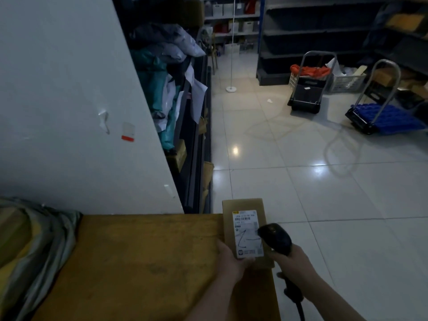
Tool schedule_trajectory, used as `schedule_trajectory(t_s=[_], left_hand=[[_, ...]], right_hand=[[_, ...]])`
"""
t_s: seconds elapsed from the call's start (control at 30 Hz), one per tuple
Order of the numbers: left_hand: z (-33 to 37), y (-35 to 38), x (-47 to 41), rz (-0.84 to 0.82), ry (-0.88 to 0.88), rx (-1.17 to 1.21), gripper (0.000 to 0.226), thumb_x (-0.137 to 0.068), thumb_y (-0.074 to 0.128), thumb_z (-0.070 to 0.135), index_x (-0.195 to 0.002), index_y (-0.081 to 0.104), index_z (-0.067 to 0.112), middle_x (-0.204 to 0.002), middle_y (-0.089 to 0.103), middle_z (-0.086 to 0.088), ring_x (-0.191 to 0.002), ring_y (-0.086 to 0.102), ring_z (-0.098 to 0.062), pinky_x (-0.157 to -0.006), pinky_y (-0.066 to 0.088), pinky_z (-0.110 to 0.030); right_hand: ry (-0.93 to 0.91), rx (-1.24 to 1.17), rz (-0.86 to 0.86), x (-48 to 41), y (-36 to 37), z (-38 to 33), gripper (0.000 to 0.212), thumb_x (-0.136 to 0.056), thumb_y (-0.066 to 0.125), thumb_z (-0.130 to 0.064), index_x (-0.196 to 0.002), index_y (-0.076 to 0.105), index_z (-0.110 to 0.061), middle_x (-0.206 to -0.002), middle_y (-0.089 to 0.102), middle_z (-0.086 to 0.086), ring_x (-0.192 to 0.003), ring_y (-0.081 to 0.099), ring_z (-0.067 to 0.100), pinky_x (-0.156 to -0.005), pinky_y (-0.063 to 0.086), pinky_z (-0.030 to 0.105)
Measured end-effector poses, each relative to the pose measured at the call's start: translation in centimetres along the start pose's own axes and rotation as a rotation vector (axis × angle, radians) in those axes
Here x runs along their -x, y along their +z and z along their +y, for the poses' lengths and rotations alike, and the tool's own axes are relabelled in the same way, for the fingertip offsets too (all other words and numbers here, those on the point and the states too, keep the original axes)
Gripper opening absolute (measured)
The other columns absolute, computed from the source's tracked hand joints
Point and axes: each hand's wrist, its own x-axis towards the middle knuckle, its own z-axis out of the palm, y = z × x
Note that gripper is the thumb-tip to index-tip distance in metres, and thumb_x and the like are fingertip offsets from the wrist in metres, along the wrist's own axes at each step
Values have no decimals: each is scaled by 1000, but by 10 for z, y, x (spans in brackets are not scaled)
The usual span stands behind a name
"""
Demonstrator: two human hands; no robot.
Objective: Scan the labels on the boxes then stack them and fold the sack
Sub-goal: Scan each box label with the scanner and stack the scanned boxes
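A small brown cardboard box (243, 206) with a white shipping label (246, 232) on top is held over the right end of the wooden table (143, 256). My left hand (229, 258) grips the box at its near edge. My right hand (294, 258) grips a black barcode scanner (275, 237), whose head hovers over the label's right side. The scanner's cable runs down past my right forearm. A striped woven sack (34, 242), bulging, lies on the table's left end.
A white wall panel (69, 100) stands behind the table. Beside it, dark shelving (180, 93) holds parcels and mailer bags. On the tiled floor to the far right stand two hand trolleys (308, 89), one with a blue deck (389, 119), plus crates and shelves.
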Motion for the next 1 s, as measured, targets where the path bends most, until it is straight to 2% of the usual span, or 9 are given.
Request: schedule_trajectory(t_s=[0.13, 0.23, 0.3, 0.47, 0.53, 0.7, 0.8, 0.9, 1.0], left_hand=[[0, -2, -7, -20, 44, -44, 75, -76, 85, 27, -133, 37, 20, -133, 54, 3, -129, 53, -20, -99, 51, -33], [-6, -5, -4, -24, 54, -38, 70, -77, 85, 28, -131, 41, 20, -127, 58, 5, -121, 58, -17, -90, 55, -28], [-8, -9, 1, -49, 4, 63, 55, -85, 77, 23, -128, 44, 19, -125, 62, 2, -112, 62, -15, -82, 56, -26], [-7, -25, 29, -56, 30, 161, 30, -96, 61, 36, -118, 44, 23, -109, 59, 9, -94, 58, -4, -66, 43, -21], [-5, -28, 42, -33, 48, 213, 26, -99, 58, 36, -118, 45, 24, -111, 61, 6, -96, 60, -8, -69, 46, -23], [-7, -35, 78, 18, 87, 328, 25, -100, 56, 36, -118, 48, 21, -115, 63, -3, -103, 63, -19, -82, 56, -36], [-3, -48, 102, 41, 175, 384, 28, -96, 62, 34, -119, 50, 23, -114, 65, -3, -104, 64, -20, -86, 56, -40], [-1, -64, 131, 32, 273, 413, 32, -93, 66, 37, -120, 54, 25, -116, 67, -1, -105, 65, -19, -87, 57, -38], [-1, -74, 160, 54, 312, 452, 27, -94, 63, 34, -119, 57, 27, -114, 68, 2, -103, 67, -16, -80, 57, -32]], right_hand=[[34, -61, -117, -5, 5, 8, 12, -92, 70, -18, -101, 65, -22, -95, 72, 6, -90, 68, 22, -88, 59, 42], [89, -187, -192, 2, 10, 16, 15, -94, 68, -22, -108, 65, -22, -97, 73, 6, -92, 67, 22, -81, 53, 35], [111, -258, -202, 6, 8, 21, 19, -93, 69, -21, -111, 66, -20, -101, 74, 8, -96, 67, 24, -80, 51, 33], [106, -299, -210, 22, -2, 23, 26, -88, 75, -28, -111, 66, -20, -108, 70, 10, -104, 64, 29, -97, 55, 48], [91, -345, -181, 33, -3, 22, 30, -85, 78, -32, -110, 65, -23, -111, 69, 9, -107, 63, 31, -102, 52, 52], [20, -480, -137, 68, 4, 18, 57, -70, 84, -40, -122, 65, -24, -116, 71, 6, -110, 64, 29, -101, 52, 49], [-32, -513, -49, 89, 10, 18, 51, -75, 82, -36, -120, 63, -21, -113, 69, 9, -109, 63, 31, -101, 52, 51], [-65, -612, 0, 113, 11, 15, 31, -80, 81, -25, -105, 64, -23, -110, 69, 11, -106, 62, 31, -100, 52, 51], [-136, -656, 50, 141, 11, 8, 39, -69, 84, -29, -102, 65, -26, -108, 72, 9, -106, 64, 31, -101, 51, 53]])
